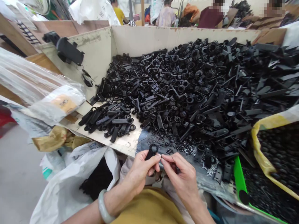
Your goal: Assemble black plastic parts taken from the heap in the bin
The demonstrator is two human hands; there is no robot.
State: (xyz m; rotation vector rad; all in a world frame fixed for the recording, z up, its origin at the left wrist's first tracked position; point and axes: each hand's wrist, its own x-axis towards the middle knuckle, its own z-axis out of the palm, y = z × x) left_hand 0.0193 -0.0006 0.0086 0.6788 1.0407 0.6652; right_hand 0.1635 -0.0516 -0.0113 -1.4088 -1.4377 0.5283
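Note:
My left hand [145, 166] is closed around a black plastic part with a round ring-shaped end [153, 148], which sticks up above the thumb. Close against it, my right hand [178, 172] pinches with thumb and forefinger at the left fingertips; whatever sits in that pinch is too small to make out. Both hands are over the front edge of the worktable. Just beyond them lie tiny dark pieces [171, 140] and small silver screws [192, 150] on a grey-blue cloth [144, 143].
A big heap of black plastic parts [173, 81] fills the walled table. A smaller pile of handle-like parts [112, 119] lies left. White sack [63, 193] stands lower left; a yellow-rimmed sack [259, 146] and green panel [240, 177] are right. People [211, 15] sit behind.

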